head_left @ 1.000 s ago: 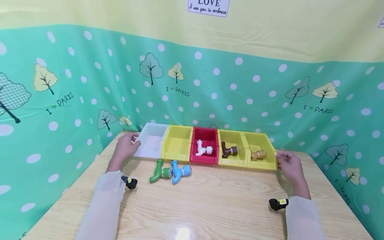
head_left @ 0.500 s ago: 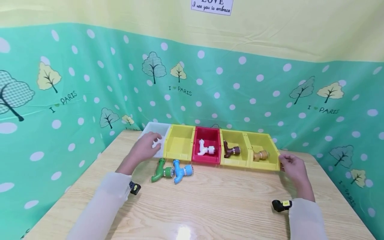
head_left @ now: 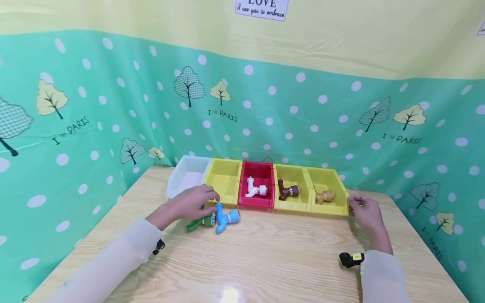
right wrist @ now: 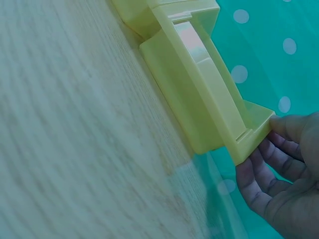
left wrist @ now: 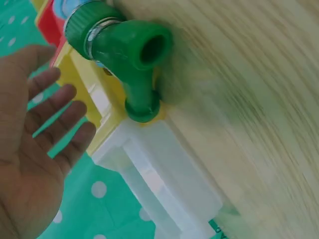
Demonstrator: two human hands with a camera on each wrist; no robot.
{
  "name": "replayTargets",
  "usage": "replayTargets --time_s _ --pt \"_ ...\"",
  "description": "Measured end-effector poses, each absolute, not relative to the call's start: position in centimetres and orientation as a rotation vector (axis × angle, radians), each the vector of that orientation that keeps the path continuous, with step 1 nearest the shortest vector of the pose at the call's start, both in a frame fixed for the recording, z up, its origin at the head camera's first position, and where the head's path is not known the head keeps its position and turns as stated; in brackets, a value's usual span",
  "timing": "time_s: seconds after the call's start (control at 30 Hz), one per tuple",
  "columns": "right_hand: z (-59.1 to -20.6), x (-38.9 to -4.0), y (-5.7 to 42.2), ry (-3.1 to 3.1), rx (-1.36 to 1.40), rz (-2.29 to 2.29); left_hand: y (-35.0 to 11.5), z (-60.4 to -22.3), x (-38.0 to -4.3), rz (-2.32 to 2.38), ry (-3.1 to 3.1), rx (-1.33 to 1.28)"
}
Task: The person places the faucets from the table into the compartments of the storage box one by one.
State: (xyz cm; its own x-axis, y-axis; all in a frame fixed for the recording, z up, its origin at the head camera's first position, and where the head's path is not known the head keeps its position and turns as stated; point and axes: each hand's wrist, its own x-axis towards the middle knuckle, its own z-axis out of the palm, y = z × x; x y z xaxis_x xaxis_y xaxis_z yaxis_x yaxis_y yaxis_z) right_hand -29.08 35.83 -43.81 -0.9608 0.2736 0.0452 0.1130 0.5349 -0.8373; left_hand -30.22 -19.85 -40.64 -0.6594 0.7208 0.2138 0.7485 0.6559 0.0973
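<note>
Green plastic tap (head_left: 198,222) by tabletop's left edge now reached by left hand (head_left: 192,203), fingers spread, not gripped; right hand (head_left: 363,209) kept pinching end yellow plastic bin (head_left: 329,191)

The green tap (head_left: 197,222) is partly hidden by the left hand (head_left: 191,204) in the head view; contact cannot be told, and the wrist views are blurred
</note>
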Motion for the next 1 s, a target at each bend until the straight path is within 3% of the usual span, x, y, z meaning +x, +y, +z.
replayTargets --time_s 0.2,1.0 --pt "-43.7 -29.3 35.6 -2.592 -0.339 1.392 -20.8 -41.2 -29.8 -0.217 -2.729 -1.385" --pt "-43.9 -29.2 35.7 -2.569 -0.342 1.435 -21.4 -42.6 -30.1 -0.254 -2.807 -1.412"
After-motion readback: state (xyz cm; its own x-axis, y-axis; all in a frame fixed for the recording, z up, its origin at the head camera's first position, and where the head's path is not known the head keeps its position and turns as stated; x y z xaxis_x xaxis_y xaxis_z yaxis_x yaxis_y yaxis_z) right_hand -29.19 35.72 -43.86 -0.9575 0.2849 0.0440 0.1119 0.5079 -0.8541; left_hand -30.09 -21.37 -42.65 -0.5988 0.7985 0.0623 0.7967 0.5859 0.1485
